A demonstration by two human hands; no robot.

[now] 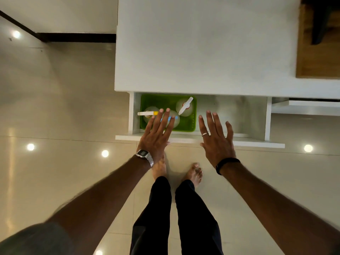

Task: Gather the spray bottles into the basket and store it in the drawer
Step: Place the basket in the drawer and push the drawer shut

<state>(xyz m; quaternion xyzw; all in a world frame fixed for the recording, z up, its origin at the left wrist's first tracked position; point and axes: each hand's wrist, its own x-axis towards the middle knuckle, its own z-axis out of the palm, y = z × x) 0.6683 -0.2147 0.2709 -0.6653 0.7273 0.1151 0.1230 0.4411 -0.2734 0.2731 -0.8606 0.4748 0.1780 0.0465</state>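
Head view: green plastic basket (185, 124) of clear spray bottles (184, 106) sits at the white drawer's (239, 142) nine o'clock; light, rigid, best gripped by its rim. Left hand (156, 137) and right hand (217, 142) splayed, empty.

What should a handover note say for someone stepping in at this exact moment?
Hands: left hand and right hand both open and empty, spread above the drawer front.
Things: green basket sits in the left part of the open drawer, with three spray bottles standing in it, one with a yellow-tipped nozzle.
Done: bottles gathered, basket placed in the drawer.
Left: push the drawer shut.
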